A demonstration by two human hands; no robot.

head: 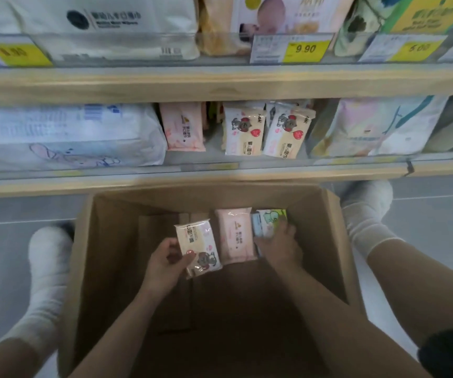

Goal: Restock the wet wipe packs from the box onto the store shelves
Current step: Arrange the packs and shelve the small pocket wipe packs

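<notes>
- Looking straight down into an open cardboard box (105, 241) parked on the floor right up against the shelving, between two feet in white socks (48, 268).
- Left hand (165, 261) inside the box, fingers and thumb curled round the near end of a cream wet wipe pack (198, 246) with a little bear and red heart print, pack tilted and lifted off the box bottom a bit.
- Right hand (279, 245) also down in the box, fingers bent over a green-and-blue pack (267, 218) at the far right corner; looks like a grasp, but how firm, can't tell, since the hand hides most of it.
- Pink pack (237, 236) lying flat between the two hands, just beside the cream one, touched by neither as far as can be seen.
- Rest of the box bottom bare cardboard.
- Lower shelf (219, 184) just above the box: one pink pack (184, 126) standing upright, then two cream bear packs (269, 132) side by side to its right, same print as the one in the left hand.
- Big soft white package (64, 135) at left of those, pastel packages (369, 126) at right.
- Upper shelf (219, 83) with bigger packs and yellow price tags (305, 49), one reading 9.90, another 5.00.
</notes>
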